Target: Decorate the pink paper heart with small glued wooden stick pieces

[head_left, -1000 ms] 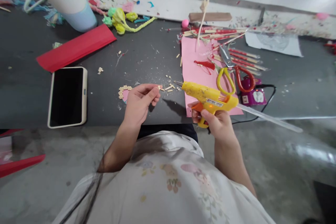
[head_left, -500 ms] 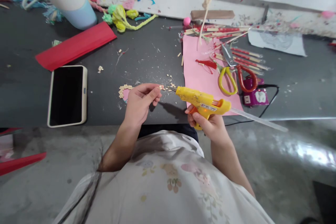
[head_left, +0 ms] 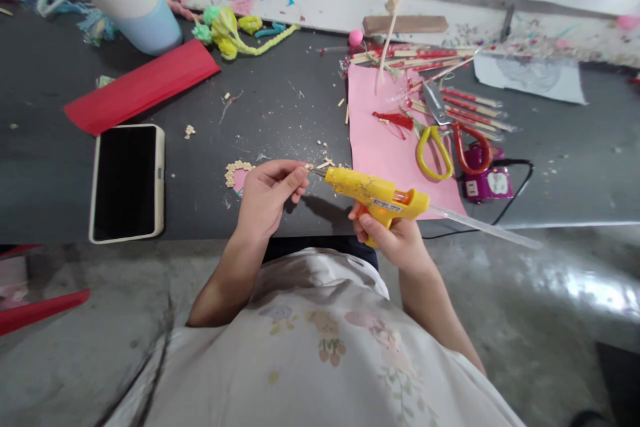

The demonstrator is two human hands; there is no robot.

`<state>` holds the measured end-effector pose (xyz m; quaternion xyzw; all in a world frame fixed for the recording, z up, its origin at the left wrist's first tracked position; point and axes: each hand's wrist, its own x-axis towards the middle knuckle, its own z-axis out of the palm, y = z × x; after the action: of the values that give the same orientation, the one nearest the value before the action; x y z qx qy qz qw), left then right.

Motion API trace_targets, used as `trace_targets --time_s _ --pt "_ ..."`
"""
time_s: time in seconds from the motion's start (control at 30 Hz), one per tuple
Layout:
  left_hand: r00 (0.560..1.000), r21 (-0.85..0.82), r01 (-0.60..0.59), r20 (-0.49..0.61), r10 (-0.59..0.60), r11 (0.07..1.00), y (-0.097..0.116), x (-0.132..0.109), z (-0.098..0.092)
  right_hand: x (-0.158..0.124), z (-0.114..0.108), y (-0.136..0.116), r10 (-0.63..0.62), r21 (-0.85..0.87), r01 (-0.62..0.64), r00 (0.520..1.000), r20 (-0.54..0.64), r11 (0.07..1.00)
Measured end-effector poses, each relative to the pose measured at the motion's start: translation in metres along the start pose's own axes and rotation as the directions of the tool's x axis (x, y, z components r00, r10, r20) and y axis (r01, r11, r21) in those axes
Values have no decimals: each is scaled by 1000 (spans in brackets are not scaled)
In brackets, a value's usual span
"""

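Between thumb and forefinger my left hand [head_left: 275, 197] pinches a tiny pale wooden piece [head_left: 309, 167]. My right hand [head_left: 387, 237] is wrapped round the handle of a yellow hot glue gun [head_left: 360, 188], fingers at its orange trigger. The gun's metal nozzle points left and is at the pinched piece; whether they touch I cannot tell. A clear glue stick [head_left: 485, 227] sticks out of the gun's back. Partly hidden behind my left hand lies a pink shape [head_left: 241, 179] edged with small pale pieces [head_left: 231, 173]. More cut bits [head_left: 326, 163] lie near the nozzle.
At left lie a phone [head_left: 127, 183] and folded red paper [head_left: 145, 87], with a white-and-blue bottle [head_left: 145, 13] behind. Scissors [head_left: 435, 120] rest on pink paper [head_left: 370, 120] at right, near red-wrapped sticks [head_left: 470, 103] and a purple box [head_left: 487, 185] with a black cord.
My right hand has moved the glue gun slightly left, bringing its nozzle up to the piece in my left hand. My left hand has stayed nearly still.
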<state>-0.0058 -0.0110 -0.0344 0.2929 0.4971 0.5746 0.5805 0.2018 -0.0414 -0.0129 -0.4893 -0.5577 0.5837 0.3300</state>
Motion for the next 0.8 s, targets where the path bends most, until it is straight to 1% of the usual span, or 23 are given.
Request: trace_targets --time_s 0.17,0.5,0.8 --pt "1000 7 2 -4 -2 1000 0 0 0 0 -1 1 13 3 -13 1000 14 1000" --pt "1000 13 -11 0 11 1000 -1 0 -1 -1 -3 2 -10 -22 11 999 45 1000" --pt "999 -34 -27 21 27 999 -2 0 -1 0 -2 4 -26 -13 27 998 56 1000"
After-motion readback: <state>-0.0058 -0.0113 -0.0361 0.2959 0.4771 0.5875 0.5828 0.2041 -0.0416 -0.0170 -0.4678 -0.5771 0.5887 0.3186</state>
